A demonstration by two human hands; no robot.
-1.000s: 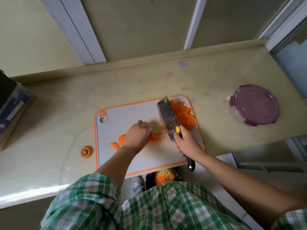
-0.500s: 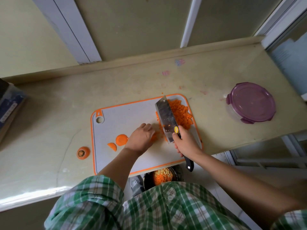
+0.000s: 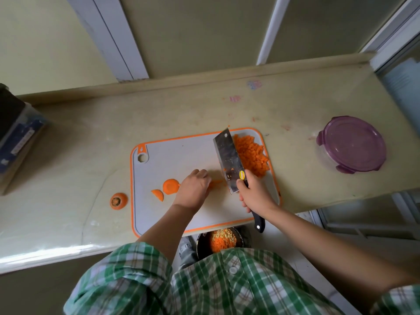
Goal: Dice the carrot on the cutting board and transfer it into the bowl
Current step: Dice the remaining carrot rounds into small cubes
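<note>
A grey cutting board with an orange rim lies on the counter. My right hand grips the black handle of a cleaver, its blade down on the board. Diced carrot is piled right of the blade. My left hand, fingers curled, holds thin carrot strips against the board just left of the blade. A round carrot slice and a half slice lie left of that hand. A dark bowl with diced carrot and yellow bits sits below the counter edge.
A carrot top lies on the counter left of the board. A round container with a purple lid stands at the right. A box sits at the far left. The counter's front edge runs close to the board.
My left hand has slid right along the board, uncovering the round slice and half slice. The cleaver has stayed by the diced pile.
</note>
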